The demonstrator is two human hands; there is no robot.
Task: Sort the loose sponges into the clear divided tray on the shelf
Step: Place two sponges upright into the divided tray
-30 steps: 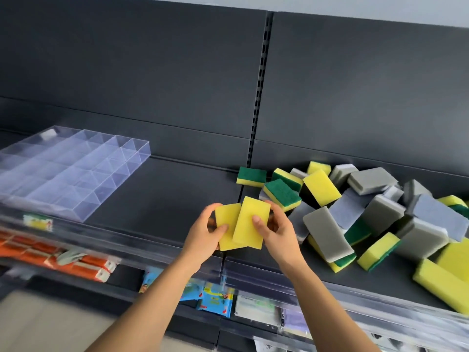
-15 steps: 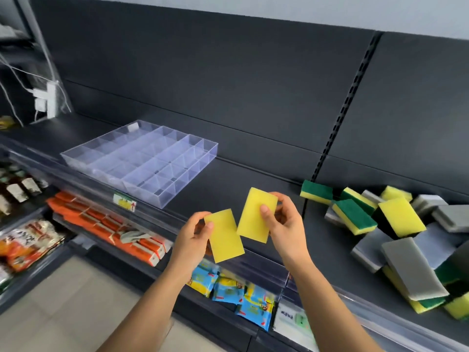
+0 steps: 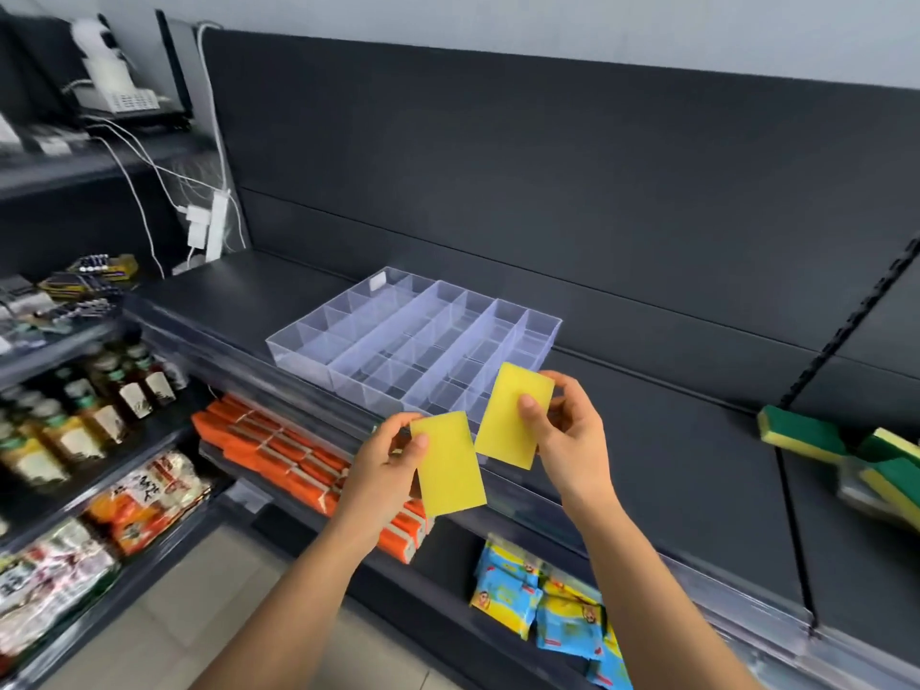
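Head view: the left hand (image 3: 386, 465) pinches a yellow sponge (image 3: 448, 463) by its upper edge, thumb on its face. The right hand (image 3: 567, 430) grips a second yellow sponge (image 3: 513, 415) the same way, slightly higher. The two sponges sit side by side, held in the air before the shelf's front edge. The clear divided tray (image 3: 298, 348) sits on the dark shelf (image 3: 672, 465) just behind them, and no sponge is visible in its compartments. Green-and-yellow sponges (image 3: 801, 433) lie on the shelf at far right, well apart from the tray. On the lower shelves are orange packets (image 3: 279, 450) and bottles (image 3: 99, 405).
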